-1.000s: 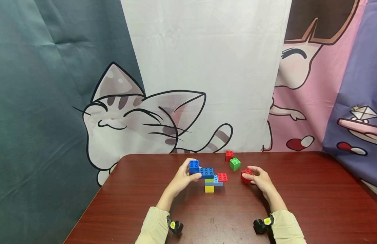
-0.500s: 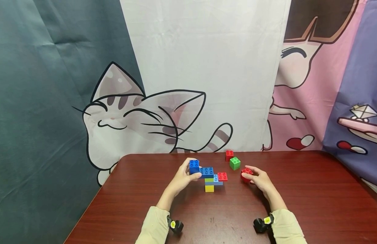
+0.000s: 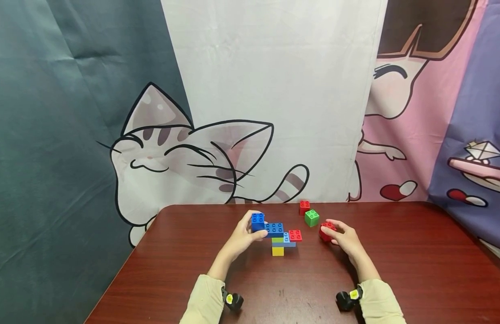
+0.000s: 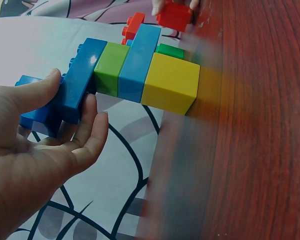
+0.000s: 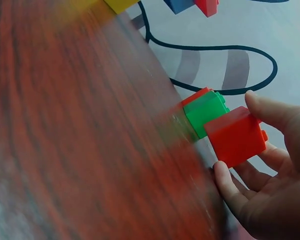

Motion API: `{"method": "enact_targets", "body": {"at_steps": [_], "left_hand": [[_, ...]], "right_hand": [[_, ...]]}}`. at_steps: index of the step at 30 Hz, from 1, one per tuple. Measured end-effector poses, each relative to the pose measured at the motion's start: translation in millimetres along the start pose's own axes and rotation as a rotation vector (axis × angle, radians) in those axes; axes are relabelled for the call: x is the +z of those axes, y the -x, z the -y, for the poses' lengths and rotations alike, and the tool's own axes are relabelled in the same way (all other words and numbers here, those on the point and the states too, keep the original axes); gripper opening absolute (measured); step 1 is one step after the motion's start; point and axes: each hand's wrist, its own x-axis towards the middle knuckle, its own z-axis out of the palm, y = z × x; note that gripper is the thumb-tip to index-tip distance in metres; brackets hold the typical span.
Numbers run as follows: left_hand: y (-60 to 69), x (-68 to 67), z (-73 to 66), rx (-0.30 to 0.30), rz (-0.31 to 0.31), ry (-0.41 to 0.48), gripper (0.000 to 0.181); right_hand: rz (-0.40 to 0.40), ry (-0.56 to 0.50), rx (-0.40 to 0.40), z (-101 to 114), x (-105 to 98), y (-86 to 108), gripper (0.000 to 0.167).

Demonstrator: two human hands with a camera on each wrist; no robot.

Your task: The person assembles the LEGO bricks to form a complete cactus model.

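The left hand (image 3: 240, 237) pinches the blue bricks at the upper left of a joined brick structure. In the left wrist view, its thumb and fingers lie around a dark blue brick (image 4: 82, 75); below it in the stack come a lime brick (image 4: 111, 69), a lighter blue brick (image 4: 139, 64) and a yellow brick (image 4: 171, 83) at the base. A red brick (image 3: 295, 235) sits on the structure's right arm. The right hand (image 3: 347, 241) holds a separate red brick (image 3: 326, 231) between thumb and fingers, clear in the right wrist view as a red block (image 5: 236, 137).
Behind the right hand's brick, a green brick (image 3: 312, 218) and another red brick (image 3: 304, 207) stand on the brown table (image 3: 282, 288). A printed cloth (image 3: 274, 90) hangs behind the table's far edge. Each wrist wears a small black camera.
The red brick in the right hand has turned slightly, with small shifts of the fingers. The left hand and the structure look unchanged.
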Motion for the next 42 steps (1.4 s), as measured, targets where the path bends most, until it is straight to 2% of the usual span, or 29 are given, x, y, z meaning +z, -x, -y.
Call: {"method": "enact_targets", "body": {"at_steps": [7,21,33,42], "left_hand": [[-0.4,-0.2,0.0,-0.005,0.0,-0.005,0.046],[0.4,-0.9,-0.7,0.006,0.0,-0.006,0.046],[-0.4,-0.8,1.0,0.001,0.0,-0.013,0.046],[0.2,-0.5,-1.4,0.001,0.001,-0.009,0.046]], "right_hand": [[0.003,-0.066,0.02,6.7,2.0,1.6,0.065],[0.041,-0.181,-0.04,33.9,15.4,8.6,0.058],[0.098,-0.144,-0.075,50.8,26.8,16.5,0.055],[0.126,-0.101,-0.051,54.3,34.2,20.2,0.052]]}}
